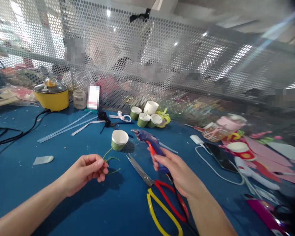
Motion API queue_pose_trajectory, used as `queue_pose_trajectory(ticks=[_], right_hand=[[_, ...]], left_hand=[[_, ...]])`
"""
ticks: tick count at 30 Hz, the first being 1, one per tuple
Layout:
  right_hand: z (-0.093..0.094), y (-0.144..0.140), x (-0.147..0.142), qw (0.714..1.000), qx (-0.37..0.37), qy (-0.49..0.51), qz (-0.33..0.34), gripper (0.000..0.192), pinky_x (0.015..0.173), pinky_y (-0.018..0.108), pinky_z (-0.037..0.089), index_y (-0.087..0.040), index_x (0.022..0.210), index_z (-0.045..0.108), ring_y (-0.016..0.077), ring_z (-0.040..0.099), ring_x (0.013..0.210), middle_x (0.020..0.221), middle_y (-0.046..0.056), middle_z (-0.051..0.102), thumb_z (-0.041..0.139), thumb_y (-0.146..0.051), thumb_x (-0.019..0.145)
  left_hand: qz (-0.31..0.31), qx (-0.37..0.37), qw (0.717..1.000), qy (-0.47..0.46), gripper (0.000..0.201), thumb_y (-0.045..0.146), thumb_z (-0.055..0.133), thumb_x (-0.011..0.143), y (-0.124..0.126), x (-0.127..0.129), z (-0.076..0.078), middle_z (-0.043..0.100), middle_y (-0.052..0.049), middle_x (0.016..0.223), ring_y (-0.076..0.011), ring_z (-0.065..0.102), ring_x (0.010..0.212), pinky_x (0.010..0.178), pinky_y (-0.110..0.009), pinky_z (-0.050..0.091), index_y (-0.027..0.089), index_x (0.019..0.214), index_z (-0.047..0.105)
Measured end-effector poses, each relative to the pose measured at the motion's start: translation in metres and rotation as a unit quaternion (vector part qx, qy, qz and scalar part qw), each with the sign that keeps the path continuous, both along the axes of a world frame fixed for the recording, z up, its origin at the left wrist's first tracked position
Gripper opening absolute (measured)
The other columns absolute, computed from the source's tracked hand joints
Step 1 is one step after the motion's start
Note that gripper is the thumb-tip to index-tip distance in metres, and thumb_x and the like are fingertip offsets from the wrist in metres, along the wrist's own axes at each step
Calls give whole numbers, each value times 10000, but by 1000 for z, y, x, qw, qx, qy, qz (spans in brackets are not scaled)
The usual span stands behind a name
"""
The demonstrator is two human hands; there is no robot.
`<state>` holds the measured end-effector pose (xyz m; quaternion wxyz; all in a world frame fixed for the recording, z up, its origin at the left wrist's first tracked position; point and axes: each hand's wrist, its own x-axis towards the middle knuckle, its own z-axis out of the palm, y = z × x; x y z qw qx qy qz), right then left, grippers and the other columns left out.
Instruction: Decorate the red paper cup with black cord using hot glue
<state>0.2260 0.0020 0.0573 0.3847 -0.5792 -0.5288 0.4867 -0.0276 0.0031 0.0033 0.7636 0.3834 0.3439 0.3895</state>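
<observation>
Our left hand [94, 167] pinches thin green strands [113, 158] | our right hand [172, 165] grips a blue glue gun [151, 141], nozzle beside a green-and-white cup [119, 141] | red-and-yellow-handled metal scissors [140, 170] lie between our hands on the blue tabletop [118, 209] | beyond, we see clustered cups [142, 124], a glass-lidded yellow pot [52, 101], a phone [93, 97], its screen text too blurred to read

I log a craft workshop: corded glue gun [151, 141]; large scissors [150, 184], translucent sticks [64, 127] and pink sheets [263, 151] on a blue worktop [127, 206]; perforated metal screen [162, 42] behind.
</observation>
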Motion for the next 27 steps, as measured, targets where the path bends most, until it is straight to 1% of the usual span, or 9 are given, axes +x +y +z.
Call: queue_pose_trajectory(ticks=[2,5,9,12,14,17,22,25,27], right_hand=[[-2,-1,-3,998,-24,46,28,134,610,247,402,-158,793,532,111,503,610,650,-3,546,561,-272,726],[-7,-1,-6,988,-55,134,61,203,609,257,429,-151,873,557,127,545,643,742,39,605,581,-238,692],[-15,-1,-7,984,-70,160,46,236,464,223,380,-149,883,586,96,473,480,574,12,572,593,-304,705],[-20,0,-8,985,-67,160,21,238,419,214,347,-167,889,589,82,430,437,573,4,569,610,-315,704],[-22,-1,-9,987,-63,150,11,222,425,217,356,-166,868,600,85,439,446,577,4,567,617,-313,702],[-20,-4,-14,992,-53,114,20,222,429,229,361,-133,794,631,92,431,427,487,-5,527,607,-333,701],[-15,-14,-27,998,0,48,28,188,447,230,370,-139,761,630,86,405,394,399,-28,476,570,-314,728],[-21,-19,-31,999,6,-13,43,227,407,223,375,-154,742,623,86,399,379,412,-35,450,563,-372,732],[-27,-22,-31,998,13,-58,37,272,387,229,386,-154,713,623,93,411,376,432,-24,456,552,-416,730]], left_hand=[[0,-3,1000,1,254,366,651,691,0,0,0,626,-32,650,-90,538,523,525,-218,395,115,676,612],[1,-8,1000,0,260,370,651,690,1,0,0,624,-35,646,-92,538,520,521,-219,394,114,675,611],[-4,-15,1000,-2,256,363,652,692,3,1,-3,620,-35,633,-91,534,506,511,-216,392,113,666,608],[-9,-23,1000,-4,259,367,654,688,4,1,-5,617,-35,628,-89,532,499,505,-214,391,112,667,612],[-10,-28,1000,-6,260,368,654,687,4,2,-5,617,-36,626,-89,534,498,503,-214,393,112,671,615],[-7,-30,999,-7,258,367,658,683,3,2,-6,615,-35,616,-91,534,492,498,-215,395,112,670,617],[-2,-31,999,-8,264,369,658,682,3,2,-7,613,-36,610,-89,532,480,498,-216,400,109,668,616],[1,-30,1000,-7,261,369,657,683,3,2,-8,617,-34,611,-88,534,480,495,-212,398,111,671,617],[1,-30,1000,-7,260,372,655,684,3,2,-7,616,-30,606,-87,533,480,495,-210,395,115,671,618]])
